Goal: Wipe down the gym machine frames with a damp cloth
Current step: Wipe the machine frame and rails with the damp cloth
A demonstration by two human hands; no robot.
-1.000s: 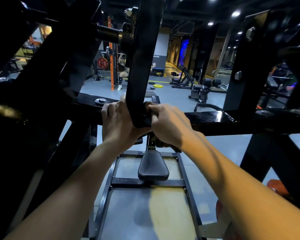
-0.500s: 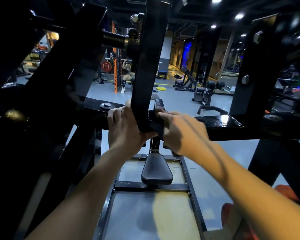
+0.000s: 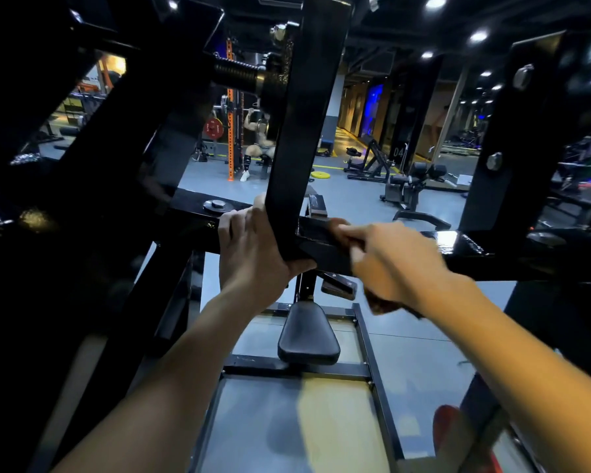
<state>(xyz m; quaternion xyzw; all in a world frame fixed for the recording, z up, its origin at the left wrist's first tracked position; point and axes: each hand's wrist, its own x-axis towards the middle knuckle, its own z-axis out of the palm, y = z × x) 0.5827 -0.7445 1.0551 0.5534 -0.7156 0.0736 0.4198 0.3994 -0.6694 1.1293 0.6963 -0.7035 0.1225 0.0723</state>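
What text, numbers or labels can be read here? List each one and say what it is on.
"04": pale digits on the dark pillar at the back of the gym.
Red weight plate on the orange rack: pale markings, too small to read.
Nothing readable on the black machine frame.

Two bare forearms with no sleeves, watch, bands or gloves enter from six o'clock. The left hand shows ringless fingers and short nails; the right hand, toward three o'clock, is motion-blurred.
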